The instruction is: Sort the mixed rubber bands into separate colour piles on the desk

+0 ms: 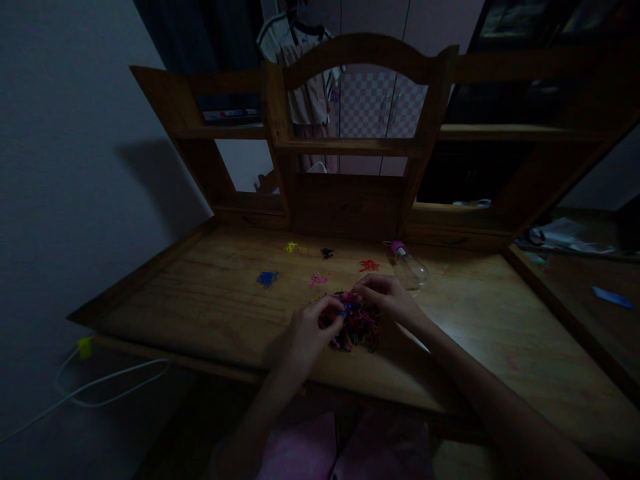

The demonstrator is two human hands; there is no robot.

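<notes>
A mixed pile of small coloured rubber bands, mostly dark, pink and red, lies on the wooden desk near its front edge. My left hand is at the pile's left side, thumb and fingers closed around a few blue bands. At the pile's upper right, my right hand has its fingertips pinched together; what is between them is too small to make out. Behind the pile sit little heaps in single colours: blue, pink, yellow, black and red.
A clear bulb-shaped bottle with a purple cap lies just beyond my right hand. The desk's wooden shelf unit rises at the back. A white cable hangs at the left front edge. The room is dim.
</notes>
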